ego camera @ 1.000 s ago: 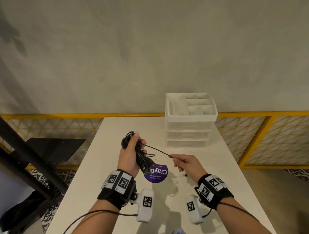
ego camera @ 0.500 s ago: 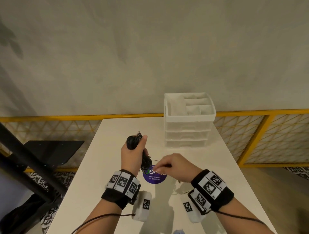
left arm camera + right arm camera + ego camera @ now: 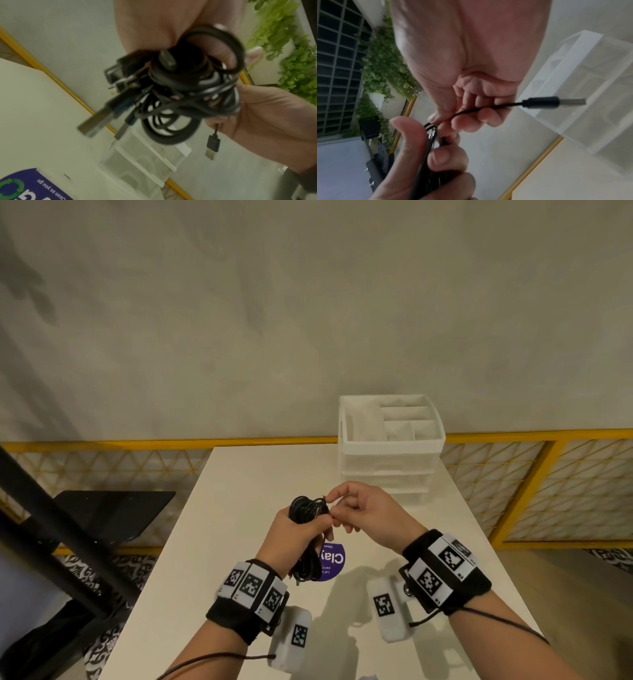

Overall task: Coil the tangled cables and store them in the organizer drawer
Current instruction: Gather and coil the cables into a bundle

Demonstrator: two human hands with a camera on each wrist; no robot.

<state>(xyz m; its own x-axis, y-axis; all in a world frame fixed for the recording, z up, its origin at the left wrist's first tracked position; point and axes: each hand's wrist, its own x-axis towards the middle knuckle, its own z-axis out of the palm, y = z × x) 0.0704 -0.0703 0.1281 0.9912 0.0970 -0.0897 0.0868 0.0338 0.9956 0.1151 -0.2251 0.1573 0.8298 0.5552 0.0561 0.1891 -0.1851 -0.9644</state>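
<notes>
A bundle of black cables (image 3: 307, 510) (image 3: 187, 88) is gripped upright in my left hand (image 3: 301, 529) above the table's middle. Its lower loops hang below the fist. Several USB plugs (image 3: 96, 123) stick out of the bundle in the left wrist view. My right hand (image 3: 356, 513) is right beside the bundle's top and pinches a thin black cable end (image 3: 471, 111). Its USB plug (image 3: 554, 103) juts past the curled fingers. The white organizer (image 3: 390, 453) stands at the table's far right with its drawers closed.
A round purple sticker (image 3: 330, 561) lies on the white table (image 3: 239, 508) under my hands. A yellow mesh railing (image 3: 534, 484) runs behind and to the right of the table. Black stand legs (image 3: 61, 542) are off the left edge.
My right hand has moved left and up from a stretched-out thin cable to the top of the bundle. The left hand has tilted the bundle and raised it slightly.
</notes>
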